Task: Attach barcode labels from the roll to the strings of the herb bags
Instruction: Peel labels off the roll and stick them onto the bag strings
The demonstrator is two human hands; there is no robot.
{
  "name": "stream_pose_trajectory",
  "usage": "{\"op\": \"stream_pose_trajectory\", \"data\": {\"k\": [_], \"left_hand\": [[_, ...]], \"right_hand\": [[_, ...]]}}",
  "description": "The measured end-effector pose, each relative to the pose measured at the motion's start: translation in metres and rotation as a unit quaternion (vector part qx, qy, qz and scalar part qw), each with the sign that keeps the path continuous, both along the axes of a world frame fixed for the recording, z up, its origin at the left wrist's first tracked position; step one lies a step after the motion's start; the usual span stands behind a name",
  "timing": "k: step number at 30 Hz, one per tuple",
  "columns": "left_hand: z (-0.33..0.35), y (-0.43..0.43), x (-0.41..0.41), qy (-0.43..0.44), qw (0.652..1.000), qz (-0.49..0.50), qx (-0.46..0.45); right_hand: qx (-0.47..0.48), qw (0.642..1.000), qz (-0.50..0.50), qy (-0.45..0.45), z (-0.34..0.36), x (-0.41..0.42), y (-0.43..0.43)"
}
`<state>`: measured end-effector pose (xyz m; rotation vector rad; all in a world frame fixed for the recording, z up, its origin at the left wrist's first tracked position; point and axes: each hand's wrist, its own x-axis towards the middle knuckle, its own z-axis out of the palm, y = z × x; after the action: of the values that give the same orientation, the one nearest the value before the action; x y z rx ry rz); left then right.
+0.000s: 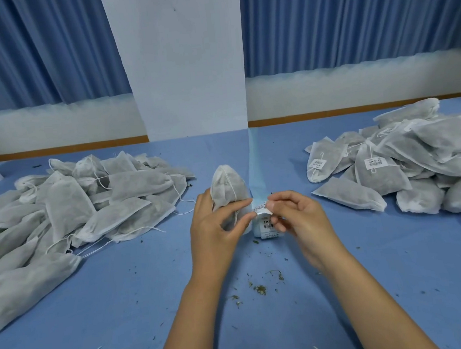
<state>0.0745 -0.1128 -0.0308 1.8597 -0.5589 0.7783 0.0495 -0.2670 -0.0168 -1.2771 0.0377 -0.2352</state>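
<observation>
Table (pixel 124 311): left hand (pixel 215 232) grips herb bag (pixel 229 185), bottom hidden; right hand (pixel 304 220) pinches label (pixel 261 208).

The light is soft, even and a little blue. Only faint shadows lie on the table (pixel 389 285). The middle looks sharp. At 9 and 3 o'clock the edges bend and stretch.

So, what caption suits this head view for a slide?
Left hand holds a herb bag, right hand pinches a barcode label, between unlabelled pile and labelled pile.
</observation>
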Motion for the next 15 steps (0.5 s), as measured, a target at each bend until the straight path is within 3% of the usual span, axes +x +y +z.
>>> {"op": "stream_pose_trajectory", "data": {"k": [7, 11, 15], "left_hand": [[0.0065, 0.0015, -0.0011, 0.126, 0.989, -0.04, -0.066], [0.008, 0.005, -0.001, 0.159, 0.978, -0.059, -0.119], [0.0081, 0.0038, -0.0009, 0.157, 0.98, -0.067, -0.104]], "right_hand": [[-0.045, 0.998, -0.035, -0.027, -0.0013, 0.0012, -0.0042], [-0.07, 0.99, -0.105, -0.07, 0.0016, 0.0019, -0.0082], [-0.111, 0.982, -0.084, -0.125, 0.002, 0.0006, 0.0004]]}}
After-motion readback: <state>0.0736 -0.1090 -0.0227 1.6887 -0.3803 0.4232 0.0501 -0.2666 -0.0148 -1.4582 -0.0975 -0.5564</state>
